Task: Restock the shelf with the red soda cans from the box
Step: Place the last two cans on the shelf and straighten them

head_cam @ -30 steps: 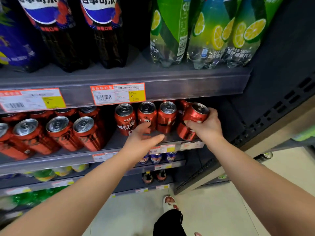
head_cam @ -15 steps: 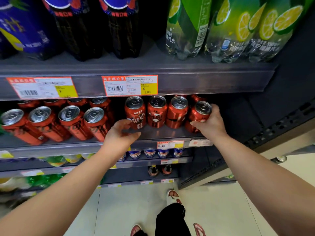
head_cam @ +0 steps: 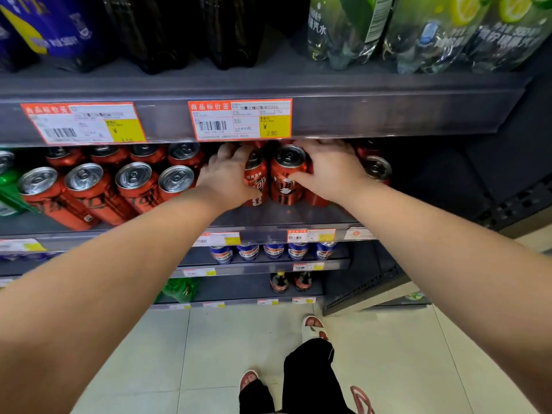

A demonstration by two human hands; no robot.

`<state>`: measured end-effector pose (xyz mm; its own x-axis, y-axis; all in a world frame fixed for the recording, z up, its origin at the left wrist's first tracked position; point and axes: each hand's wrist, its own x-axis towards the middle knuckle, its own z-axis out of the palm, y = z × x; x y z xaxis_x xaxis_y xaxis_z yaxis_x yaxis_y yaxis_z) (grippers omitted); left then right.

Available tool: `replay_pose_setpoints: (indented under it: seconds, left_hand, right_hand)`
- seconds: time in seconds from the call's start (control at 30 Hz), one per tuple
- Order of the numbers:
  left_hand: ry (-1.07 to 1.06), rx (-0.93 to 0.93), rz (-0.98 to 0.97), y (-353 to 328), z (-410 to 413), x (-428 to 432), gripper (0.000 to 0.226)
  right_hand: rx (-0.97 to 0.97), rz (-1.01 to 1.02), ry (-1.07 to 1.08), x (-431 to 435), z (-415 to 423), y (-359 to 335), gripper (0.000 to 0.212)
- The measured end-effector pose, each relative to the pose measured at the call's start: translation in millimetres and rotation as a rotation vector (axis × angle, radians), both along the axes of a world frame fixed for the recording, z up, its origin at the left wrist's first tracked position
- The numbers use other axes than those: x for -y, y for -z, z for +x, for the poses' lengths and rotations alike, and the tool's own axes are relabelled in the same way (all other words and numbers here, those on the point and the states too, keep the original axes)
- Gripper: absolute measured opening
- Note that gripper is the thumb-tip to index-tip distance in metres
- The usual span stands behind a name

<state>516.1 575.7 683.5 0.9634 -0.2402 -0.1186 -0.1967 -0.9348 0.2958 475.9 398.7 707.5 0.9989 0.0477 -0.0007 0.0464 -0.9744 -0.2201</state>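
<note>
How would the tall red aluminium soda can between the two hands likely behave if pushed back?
The red aluminium soda can is narrow-based, so a high push may tip it. The grey metal shelf looks smooth and probably lets it slide. It looks unopened, so probably full and heavy.

The fingertips of the left hand (head_cam: 227, 174) and the right hand (head_cam: 328, 171) vanish under the upper shelf lip (head_cam: 388, 115) among the red soda cans (head_cam: 288, 177), so their grip cannot be told, while the bottles (head_cam: 343, 34) above are cut off by the top edge and the small print on the price tags (head_cam: 239, 119) is blurred.
</note>
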Motion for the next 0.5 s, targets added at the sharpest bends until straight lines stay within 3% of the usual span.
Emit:
replay_pose_setpoints:
  seconds: [0.2,0.5]
  left_hand:
    - [0.003,0.024,-0.010,4,10,2,0.084]
    - [0.195,-0.088,0.032,-6,18,-13,0.089]
  right_hand:
    - [-0.134,-0.069,-0.087,-13,29,5,0.080]
    - [-0.210,-0.009,-0.245,-10,26,-4,0.077]
